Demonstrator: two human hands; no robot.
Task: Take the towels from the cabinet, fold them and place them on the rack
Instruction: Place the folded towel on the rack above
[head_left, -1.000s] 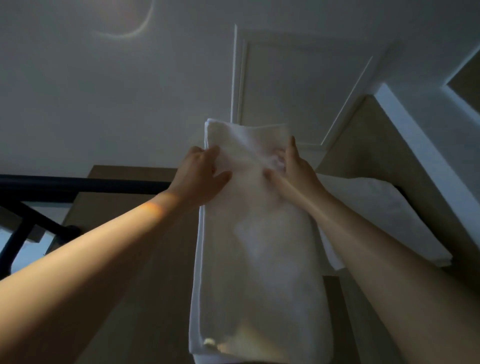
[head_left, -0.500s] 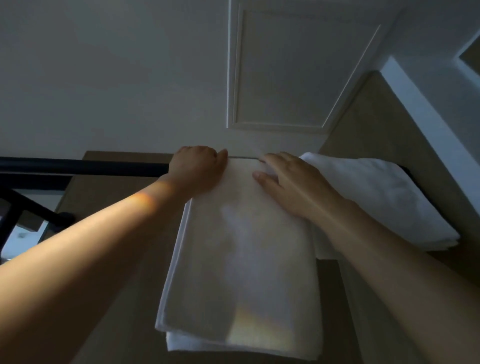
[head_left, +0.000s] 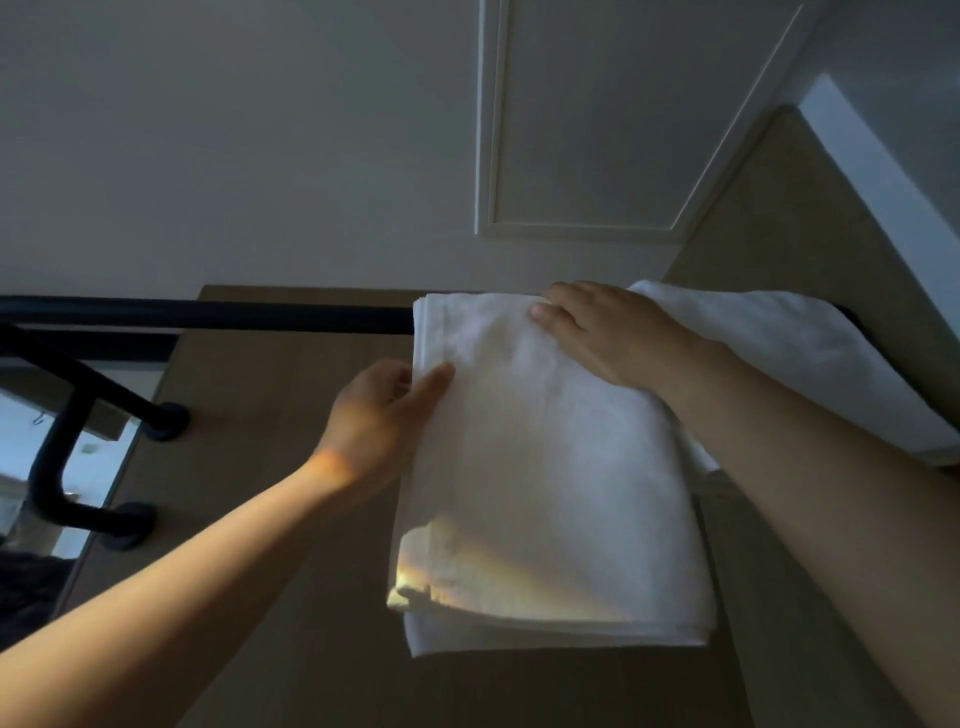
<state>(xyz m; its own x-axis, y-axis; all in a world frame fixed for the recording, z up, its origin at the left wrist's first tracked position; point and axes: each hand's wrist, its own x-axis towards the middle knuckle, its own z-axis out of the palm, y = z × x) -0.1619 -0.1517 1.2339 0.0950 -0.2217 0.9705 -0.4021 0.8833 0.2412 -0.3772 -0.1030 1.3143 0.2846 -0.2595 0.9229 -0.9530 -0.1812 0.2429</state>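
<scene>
A folded white towel (head_left: 550, 467) hangs over the black rack bar (head_left: 208, 314), its lower edge lit by a warm patch of light. My left hand (head_left: 379, 410) pinches the towel's left edge a little below the bar, thumb on the front. Near the top right corner, where the towel bends over the bar, my right hand (head_left: 602, 332) rests flat on it with straight fingers. A second white towel (head_left: 810, 353) hangs on the same bar just to the right, partly behind my right forearm.
The rack's black brackets (head_left: 57, 467) bolt to a tan wall panel (head_left: 270, 395) at the left. A mirror edge (head_left: 31, 457) shows at far left. Above are the ceiling and a white panel frame (head_left: 587, 130). A bare stretch of bar runs left of the towel.
The towel has gone from raised above the bar to draped over it. My left hand has slid from the bar top down to the towel's left edge; my right hand stays on top.
</scene>
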